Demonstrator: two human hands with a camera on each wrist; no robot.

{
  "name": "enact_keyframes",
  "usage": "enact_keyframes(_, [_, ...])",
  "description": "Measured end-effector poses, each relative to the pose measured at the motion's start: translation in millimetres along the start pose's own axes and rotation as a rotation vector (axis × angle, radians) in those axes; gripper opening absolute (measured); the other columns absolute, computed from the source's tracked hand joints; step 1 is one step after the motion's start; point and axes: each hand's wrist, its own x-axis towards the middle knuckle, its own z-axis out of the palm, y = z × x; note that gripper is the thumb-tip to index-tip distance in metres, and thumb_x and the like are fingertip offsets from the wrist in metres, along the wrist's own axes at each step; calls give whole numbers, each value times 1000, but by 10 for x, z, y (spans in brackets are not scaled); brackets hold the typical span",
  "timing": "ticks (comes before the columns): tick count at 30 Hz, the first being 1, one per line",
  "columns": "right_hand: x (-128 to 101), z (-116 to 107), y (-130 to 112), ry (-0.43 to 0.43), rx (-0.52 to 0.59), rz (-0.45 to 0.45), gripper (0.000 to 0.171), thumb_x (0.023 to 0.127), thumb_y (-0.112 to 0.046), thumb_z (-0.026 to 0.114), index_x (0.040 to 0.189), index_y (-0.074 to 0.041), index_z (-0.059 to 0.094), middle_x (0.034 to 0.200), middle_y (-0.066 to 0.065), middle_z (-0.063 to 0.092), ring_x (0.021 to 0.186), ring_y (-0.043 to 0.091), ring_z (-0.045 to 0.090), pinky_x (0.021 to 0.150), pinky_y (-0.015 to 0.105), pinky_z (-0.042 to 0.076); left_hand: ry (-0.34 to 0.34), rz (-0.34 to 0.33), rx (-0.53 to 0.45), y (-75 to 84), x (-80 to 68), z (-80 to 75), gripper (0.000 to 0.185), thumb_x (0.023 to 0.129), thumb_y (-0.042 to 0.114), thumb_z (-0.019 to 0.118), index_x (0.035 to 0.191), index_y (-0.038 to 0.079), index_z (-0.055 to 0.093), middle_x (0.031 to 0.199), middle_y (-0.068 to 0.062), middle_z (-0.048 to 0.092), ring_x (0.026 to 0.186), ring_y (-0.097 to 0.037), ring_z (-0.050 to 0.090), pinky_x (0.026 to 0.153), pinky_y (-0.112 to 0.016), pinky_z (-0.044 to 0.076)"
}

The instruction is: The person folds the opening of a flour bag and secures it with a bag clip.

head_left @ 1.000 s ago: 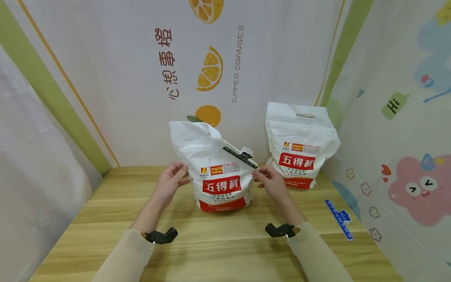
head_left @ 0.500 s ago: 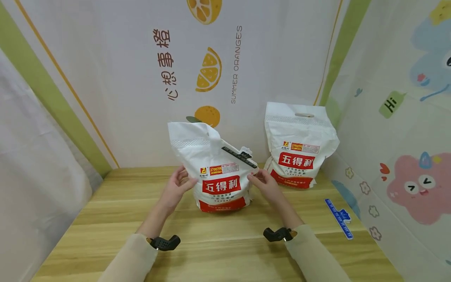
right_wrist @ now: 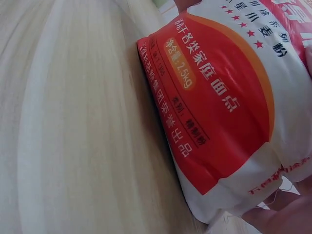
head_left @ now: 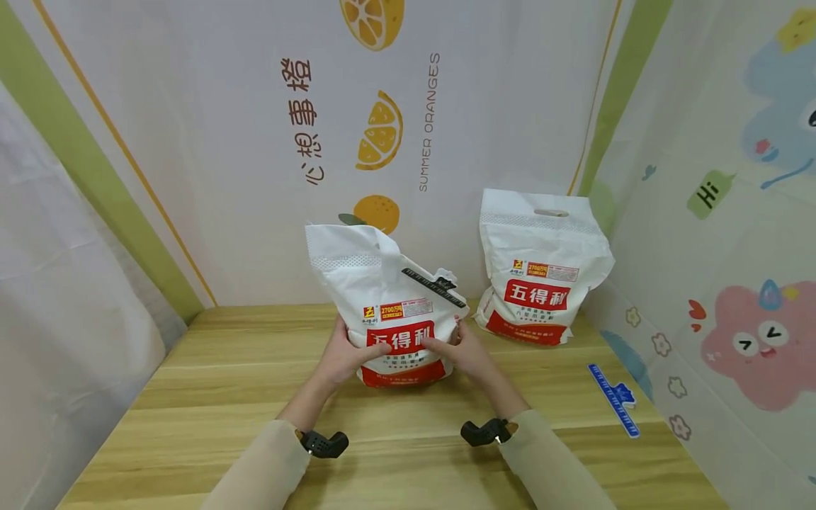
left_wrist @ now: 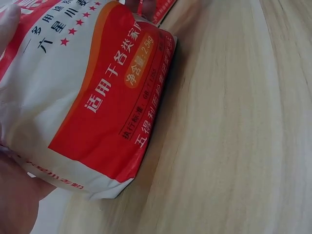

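A white flour bag with a red label stands upright on the wooden table, at its middle. A black clip is clamped across the bag's folded top right corner. My left hand grips the bag's lower left side, thumb lying across the red label. My right hand grips the lower right side the same way. In the left wrist view the bag's bottom corner fills the frame beside my palm. The right wrist view shows the opposite corner resting on the wood.
A second, identical flour bag stands at the back right near the wall. A blue clip lies flat on the table at the right. Printed cloth walls close in the back and both sides.
Both hands have slid down and inward from the bag's upper sides to its lower sides and now grip it. The bag has stayed in place.
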Motion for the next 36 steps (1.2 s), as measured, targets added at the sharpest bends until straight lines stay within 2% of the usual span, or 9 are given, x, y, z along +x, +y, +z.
enact_keyframes(7, [10, -25, 47, 14, -62, -11, 79, 97, -42, 85, 163, -25, 45, 156, 11, 63, 147, 36, 58, 123, 61, 46, 36, -27, 80, -14, -11, 13, 78, 93, 19, 90, 155, 24, 43, 147, -10, 66, 131, -31, 69, 111, -53, 58])
enact_keyframes(13, [-9, -40, 80, 36, -112, 3, 76, 97, -47, 84, 160, -25, 49, 153, 10, 66, 143, 36, 61, 121, 61, 48, 37, -46, 119, -49, -17, 18, 77, 93, 25, 90, 155, 25, 44, 147, -9, 67, 130, -31, 69, 112, -54, 58])
enact_keyframes(25, [-12, -31, 43, 68, -160, 63, 85, 92, -59, 84, 162, -25, 50, 154, 11, 65, 146, 39, 59, 121, 63, 48, 43, -43, 130, -50, -8, -8, 78, 93, 27, 91, 155, 22, 44, 145, -9, 68, 128, -28, 70, 111, -50, 58])
enact_keyframes(36, [46, -14, 46, 70, -168, 58, 81, 94, -56, 84, 160, -21, 53, 151, 12, 67, 145, 39, 59, 121, 63, 47, 59, -35, 131, -56, -45, -16, 78, 93, 25, 91, 155, 22, 43, 145, -10, 67, 127, -29, 70, 109, -49, 59])
